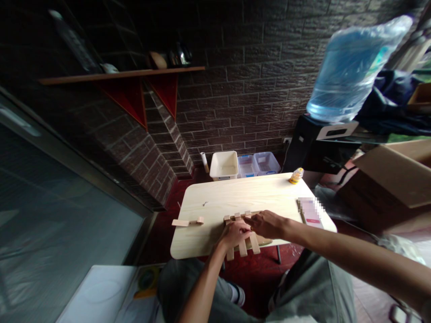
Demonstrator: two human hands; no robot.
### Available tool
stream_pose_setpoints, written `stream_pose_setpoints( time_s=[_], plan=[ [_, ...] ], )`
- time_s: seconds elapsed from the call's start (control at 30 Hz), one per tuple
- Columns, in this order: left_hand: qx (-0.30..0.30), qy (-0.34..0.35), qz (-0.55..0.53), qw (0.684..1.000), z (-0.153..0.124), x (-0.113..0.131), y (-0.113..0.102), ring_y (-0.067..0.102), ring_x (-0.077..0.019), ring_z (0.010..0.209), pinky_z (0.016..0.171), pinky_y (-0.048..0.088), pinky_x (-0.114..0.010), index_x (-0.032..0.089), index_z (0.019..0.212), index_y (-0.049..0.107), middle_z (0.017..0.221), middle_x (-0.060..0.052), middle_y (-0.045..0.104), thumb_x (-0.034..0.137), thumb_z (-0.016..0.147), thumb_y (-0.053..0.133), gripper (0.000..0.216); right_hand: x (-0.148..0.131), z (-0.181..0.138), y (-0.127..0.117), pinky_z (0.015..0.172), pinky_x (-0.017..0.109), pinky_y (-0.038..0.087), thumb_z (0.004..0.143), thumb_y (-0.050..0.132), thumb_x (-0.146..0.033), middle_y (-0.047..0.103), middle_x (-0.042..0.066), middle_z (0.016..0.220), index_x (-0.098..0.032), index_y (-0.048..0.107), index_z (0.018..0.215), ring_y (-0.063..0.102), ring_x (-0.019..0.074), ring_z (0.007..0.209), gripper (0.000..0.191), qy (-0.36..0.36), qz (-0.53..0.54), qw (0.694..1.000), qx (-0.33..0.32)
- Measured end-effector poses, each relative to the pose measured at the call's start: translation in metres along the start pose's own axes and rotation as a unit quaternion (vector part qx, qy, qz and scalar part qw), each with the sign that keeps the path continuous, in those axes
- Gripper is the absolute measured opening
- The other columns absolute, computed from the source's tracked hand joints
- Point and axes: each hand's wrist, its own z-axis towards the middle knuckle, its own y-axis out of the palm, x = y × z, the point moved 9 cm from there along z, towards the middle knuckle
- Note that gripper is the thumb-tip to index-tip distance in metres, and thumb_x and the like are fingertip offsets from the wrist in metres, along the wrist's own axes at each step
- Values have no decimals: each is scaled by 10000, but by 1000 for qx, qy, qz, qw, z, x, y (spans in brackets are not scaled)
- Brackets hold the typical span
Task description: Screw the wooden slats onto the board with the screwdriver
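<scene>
On the near edge of the table, several flat tan strips (255, 242) cross a piece of similar colour (264, 240), and their ends hang over the edge. My left hand (235, 234) lies over the strips, its thumb and fingers pinched together near their middle. From the right, my right hand (267, 224) reaches in with curled fingers, its fingertips meeting the strips close to the left hand. Whatever lies between the fingers of either hand is too small and covered to make out. Another tan strip (181, 223) and a small curled piece (200, 220) rest at the table's left side.
The pale wooden table (229, 193) bears a small yellow-based bottle (296, 176) at the far right corner, a phone (310, 211) at the right and a small dark item (205, 203). Behind stand plastic bins (224, 166). A water dispenser (308, 141) and cardboard box (393, 175) are at right.
</scene>
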Motion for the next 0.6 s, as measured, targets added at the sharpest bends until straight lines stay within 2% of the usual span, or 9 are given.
stream_pose_setpoints(
  time_s=[0.13, 0.27, 0.43, 0.6],
  plan=[
    [2, -2, -6, 1000, 0, 0, -1, 563, -112, 692, 647, 406, -208, 168, 711, 720, 764, -8, 677, 205, 808, 626, 139, -2, -1, 4, 641, 323, 544, 958, 420, -128, 702, 146, 1053, -123, 548, 1246, 690, 223, 846, 315, -15, -30, 999, 22],
    [1, -2, 10, 1000, 0, 2, -4, 578, -125, 714, 671, 428, -217, 185, 750, 737, 779, -7, 684, 200, 792, 635, 111, 2, -1, 0, 583, 327, 536, 980, 423, -198, 714, 147, 989, -99, 543, 1253, 695, 234, 776, 314, 5, -8, 999, 31],
    [-2, 0, 24, 1000, -2, 4, -4, 572, -124, 701, 648, 408, -215, 187, 744, 747, 760, -5, 693, 213, 807, 624, 141, 0, -2, -9, 617, 330, 524, 959, 438, -197, 708, 153, 1012, -109, 534, 1276, 690, 242, 826, 343, 10, 19, 1000, 17],
    [6, -14, 28, 999, -2, 0, -2, 540, -108, 632, 597, 367, -209, 178, 729, 754, 714, -2, 691, 230, 794, 638, 144, -3, -4, -20, 651, 317, 509, 922, 430, -127, 697, 120, 1020, -150, 586, 1194, 678, 227, 863, 315, -7, 38, 999, -9]
  ],
)
